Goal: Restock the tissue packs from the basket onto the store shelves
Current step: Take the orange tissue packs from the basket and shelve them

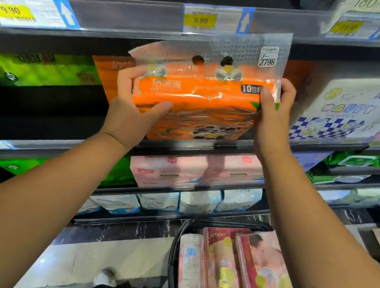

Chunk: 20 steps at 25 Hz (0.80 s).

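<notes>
Orange tissue pack [199,95] is up at the shelves, held in the air between both my hands and not yet set down. Long axis runs left-right, parallel to the shelf rail [58,144] that its bottom edge overlaps from this view.

Left hand [130,106] grips the left short end: thumb lies across the lower front face, fingers curl round the end out of sight. Right hand [273,112] grips the right short end, thumb on the front, fingers wrapped behind the plastic edge. Both are closed on the pack, one at each end, about equally near the shelf.

The relation that matters: the open slot lies straight behind the pack, away from me, so I judge the next move is a plain push forward with no turning. The slot looks bounded by another orange pack [105,74] behind and to the left, and a white checkered pack [340,113] to the right.

Clear header flap [250,46] stands up above the pack and overlaps the upper price rail [130,15] in view. I can't tell if it touches. It could catch there, so I'd probably dip the pack first.

Basket [174,254] sits low right by the floor, with red packs [222,262] in it left to shelve.
</notes>
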Tool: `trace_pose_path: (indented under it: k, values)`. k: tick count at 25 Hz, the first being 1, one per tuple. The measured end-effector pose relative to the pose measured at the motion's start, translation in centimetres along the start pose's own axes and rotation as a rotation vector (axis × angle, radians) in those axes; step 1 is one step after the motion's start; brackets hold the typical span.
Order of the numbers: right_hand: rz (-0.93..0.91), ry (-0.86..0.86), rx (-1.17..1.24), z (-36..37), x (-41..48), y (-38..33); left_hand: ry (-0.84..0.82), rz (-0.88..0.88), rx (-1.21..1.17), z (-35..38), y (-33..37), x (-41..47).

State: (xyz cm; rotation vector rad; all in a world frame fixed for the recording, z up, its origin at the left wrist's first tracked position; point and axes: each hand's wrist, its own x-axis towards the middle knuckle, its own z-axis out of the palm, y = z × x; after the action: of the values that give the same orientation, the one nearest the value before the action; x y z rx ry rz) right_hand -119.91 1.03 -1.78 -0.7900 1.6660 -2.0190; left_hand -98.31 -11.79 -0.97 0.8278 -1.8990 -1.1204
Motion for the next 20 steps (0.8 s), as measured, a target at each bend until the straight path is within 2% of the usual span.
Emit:
trace_pose_path:
  k: [5, 9, 11, 20]
  values:
    - [0.048, 0.032, -0.154, 0.3, 2.2, 0.4, 0.015, -0.113, 0.111, 0.9, 0.2, 1.9]
    - [0.121, -0.055, -0.267, 0.9, 2.7, 1.5, 0.071, -0.282, 0.255, 1.1, 0.2, 3.9]
    - [0.135, -0.074, -0.316, 0.9, 3.1, 2.1, 0.072, -0.312, 0.345, 1.4, 0.0, 4.9]
    - [0.149, -0.037, -0.342, 1.0, 5.2, 3.0, 0.023, -0.424, 0.449, 2.3, 0.1, 6.3]
